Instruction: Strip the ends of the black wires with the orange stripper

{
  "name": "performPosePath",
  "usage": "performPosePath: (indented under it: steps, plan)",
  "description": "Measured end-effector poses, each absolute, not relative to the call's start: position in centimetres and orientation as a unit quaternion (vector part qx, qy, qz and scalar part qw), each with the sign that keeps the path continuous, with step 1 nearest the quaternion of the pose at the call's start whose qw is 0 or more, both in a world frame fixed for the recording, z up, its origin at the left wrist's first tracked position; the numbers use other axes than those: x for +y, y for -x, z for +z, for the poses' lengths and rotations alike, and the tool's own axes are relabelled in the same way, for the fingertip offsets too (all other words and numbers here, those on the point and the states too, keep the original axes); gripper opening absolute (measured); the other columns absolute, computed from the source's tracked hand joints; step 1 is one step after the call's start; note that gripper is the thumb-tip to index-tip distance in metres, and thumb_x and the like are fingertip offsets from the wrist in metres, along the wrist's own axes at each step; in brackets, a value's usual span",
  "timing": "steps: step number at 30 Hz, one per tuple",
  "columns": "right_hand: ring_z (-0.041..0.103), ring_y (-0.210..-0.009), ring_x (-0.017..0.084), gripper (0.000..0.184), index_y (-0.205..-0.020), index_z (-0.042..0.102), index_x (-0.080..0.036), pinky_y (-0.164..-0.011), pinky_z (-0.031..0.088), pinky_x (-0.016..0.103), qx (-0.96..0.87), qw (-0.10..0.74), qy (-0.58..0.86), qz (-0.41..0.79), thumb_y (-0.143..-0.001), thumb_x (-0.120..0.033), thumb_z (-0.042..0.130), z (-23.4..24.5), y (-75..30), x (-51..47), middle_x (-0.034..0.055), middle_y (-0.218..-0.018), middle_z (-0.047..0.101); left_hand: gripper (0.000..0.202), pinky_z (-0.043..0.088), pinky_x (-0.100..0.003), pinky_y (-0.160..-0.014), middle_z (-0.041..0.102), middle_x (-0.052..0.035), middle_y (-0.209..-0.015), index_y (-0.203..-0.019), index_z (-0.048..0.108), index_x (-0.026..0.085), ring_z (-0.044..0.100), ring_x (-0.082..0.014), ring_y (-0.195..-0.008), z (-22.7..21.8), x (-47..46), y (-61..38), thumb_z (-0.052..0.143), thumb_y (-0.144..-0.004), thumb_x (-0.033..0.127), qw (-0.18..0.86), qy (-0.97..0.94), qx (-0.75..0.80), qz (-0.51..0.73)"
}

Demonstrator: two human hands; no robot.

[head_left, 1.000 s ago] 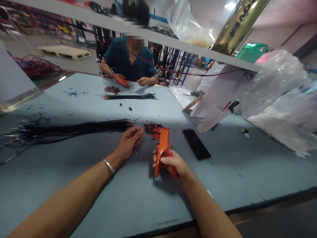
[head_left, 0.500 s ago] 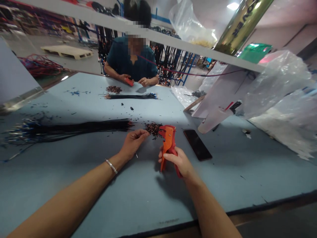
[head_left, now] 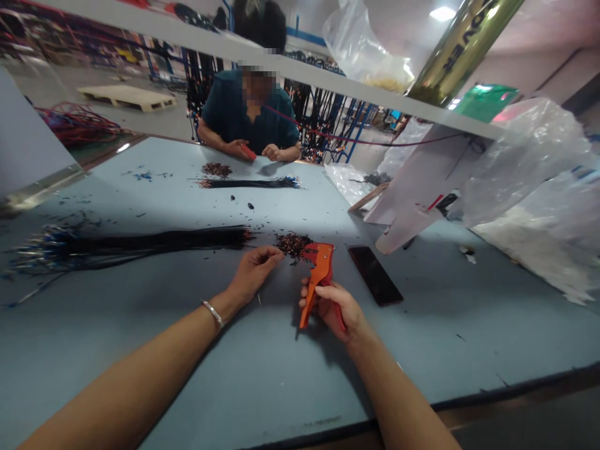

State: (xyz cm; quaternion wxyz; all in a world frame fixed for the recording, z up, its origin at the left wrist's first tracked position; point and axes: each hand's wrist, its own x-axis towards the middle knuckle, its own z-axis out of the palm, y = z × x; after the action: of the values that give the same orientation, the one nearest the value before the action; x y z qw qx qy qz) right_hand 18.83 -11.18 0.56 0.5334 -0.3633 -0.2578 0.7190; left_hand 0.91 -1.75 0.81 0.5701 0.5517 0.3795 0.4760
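My left hand is closed in a pinch, fingertips just left of the stripper's jaws. A thin wire appears to be in it; a pale wire end pokes out below the palm, the rest hidden by the fingers. Wrapped round the handles of an orange and red wire stripper is my right hand. The tool's head points up and left, its handles spread apart. Behind both hands lies a heap of dark cut insulation bits. A bundle of black wires stretches away to the left on the table.
A phone lies right of my right hand. Across the table a co-worker holds a red tool, near a second wire bundle and scrap pile. Plastic bags crowd the right side; a shelf bar crosses above.
The wire stripper has tipped, its head shifting slightly down and right, and its handles look wider apart. My left hand has barely moved. The co-worker's hands shifted slightly.
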Motion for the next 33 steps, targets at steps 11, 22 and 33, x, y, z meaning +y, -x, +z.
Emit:
performPosePath:
  steps: [11, 22, 33]
  plan:
    - [0.070, -0.070, 0.021, 0.022, -0.089, 0.069, -0.014, -0.065, 0.055, 0.031, -0.221, 0.535, 0.369, 0.728, -0.069, -0.021, 0.068, 0.2, -18.9, -10.8, 0.0047, -0.079, 0.072, 0.018, 0.034, -0.020, -0.056, 0.055, 0.0024, -0.061, -0.068, 0.066, 0.015, 0.044, -0.0097, -0.059, 0.6, -1.7, -0.8, 0.069, -0.073, 0.032, 0.561, -0.591, 0.376, 0.442]
    - [0.070, -0.071, 0.020, 0.018, -0.090, 0.069, -0.012, -0.070, 0.054, 0.032, -0.205, 0.534, 0.359, 0.738, -0.074, -0.016, 0.063, -0.4, -19.2, -10.6, 0.0057, -0.080, 0.073, 0.023, 0.032, -0.020, -0.053, 0.050, 0.0042, -0.058, -0.065, 0.058, 0.016, 0.041, -0.0090, -0.056, 0.8, -1.8, -0.7, 0.065, -0.070, 0.037, 0.564, -0.606, 0.389, 0.405]
    - [0.071, -0.072, 0.019, 0.017, -0.090, 0.071, -0.010, -0.073, 0.055, 0.032, -0.189, 0.539, 0.349, 0.743, -0.076, -0.014, 0.061, -0.5, -19.3, -10.5, 0.0063, -0.080, 0.074, 0.019, 0.031, -0.020, -0.051, 0.050, 0.0048, -0.058, -0.069, 0.058, 0.018, 0.040, -0.0090, -0.054, 0.6, -1.7, -0.8, 0.058, -0.071, 0.036, 0.571, -0.610, 0.397, 0.379]
